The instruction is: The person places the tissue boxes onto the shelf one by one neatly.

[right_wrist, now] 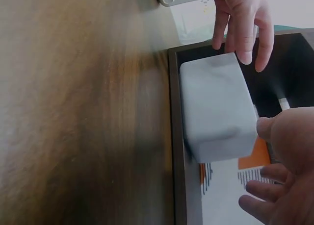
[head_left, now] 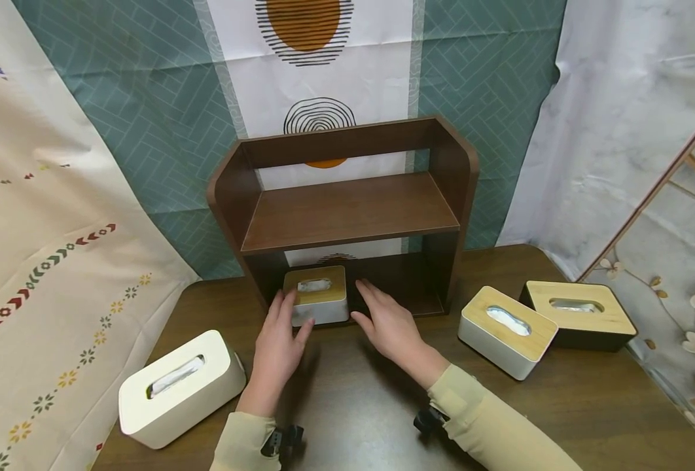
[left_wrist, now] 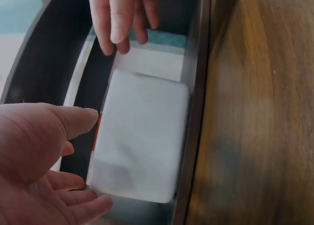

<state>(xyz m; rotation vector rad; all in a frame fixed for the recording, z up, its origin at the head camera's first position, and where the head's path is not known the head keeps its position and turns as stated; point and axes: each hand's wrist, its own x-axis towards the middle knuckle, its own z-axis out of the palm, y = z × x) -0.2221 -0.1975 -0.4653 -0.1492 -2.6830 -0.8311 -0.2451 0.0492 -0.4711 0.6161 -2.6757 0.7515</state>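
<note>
A tissue box (head_left: pixel 322 312) with a white body and a wood-look lid stands in the lower left of a dark brown shelf (head_left: pixel 350 209). My left hand (head_left: pixel 277 347) is at the box's left front corner, fingers extended; whether they touch it I cannot tell. Off the box's right side is my right hand (head_left: pixel 391 327), fingers loosely straight and holding nothing. In the left wrist view the white front of the tissue box (left_wrist: pixel 140 137) lies between both hands. The right wrist view shows that box (right_wrist: pixel 216 102) inside the shelf's bottom frame.
An all-white tissue box (head_left: pixel 177 389) sits at the table's left. On the right are a white tissue box with a wood-look lid (head_left: pixel 506 330) and a black one with a similar lid (head_left: pixel 580 314), side by side. Patterned cloths (head_left: pixel 153 98) hang behind the wooden table (head_left: pixel 359 405).
</note>
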